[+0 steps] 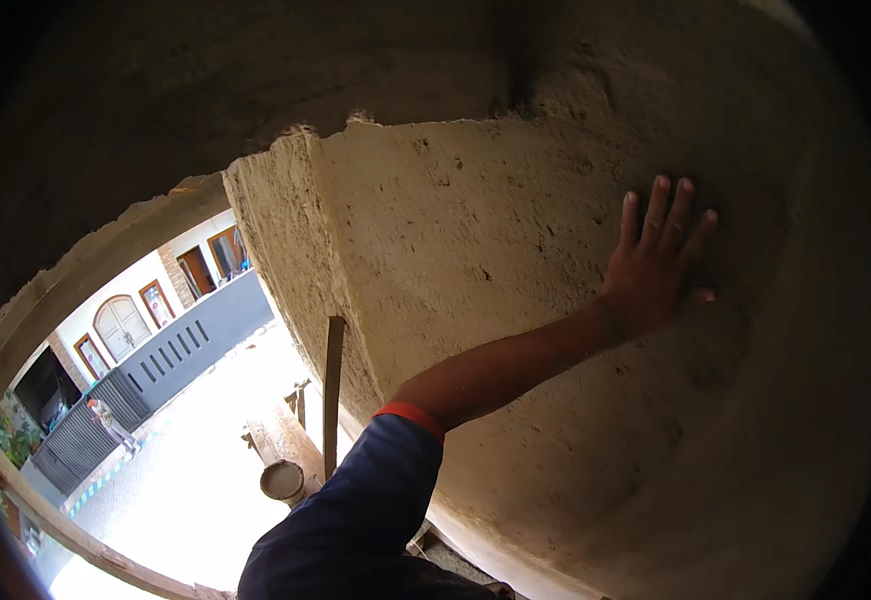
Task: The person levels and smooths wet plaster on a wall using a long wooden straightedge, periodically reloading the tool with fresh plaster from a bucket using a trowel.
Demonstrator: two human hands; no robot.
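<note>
My left hand (650, 265) lies flat against a rough, plastered wall (475, 230), fingers spread and pointing up, with nothing held. Its arm crosses from the lower edge in a dark blue sleeve (355, 510) with a red cuff. Pits and dark specks mark the wall's surface, and the part to the right of the hand falls into shadow. No part of my right hand shows.
Overhead runs a dark, ragged-edged surface (255, 70). A narrow wooden strip (333, 400) stands by the wall's edge. Left of my sleeve is a round container (282, 481) beside wooden boards. Outside, a person (110, 425) is near a grey gate (95, 430).
</note>
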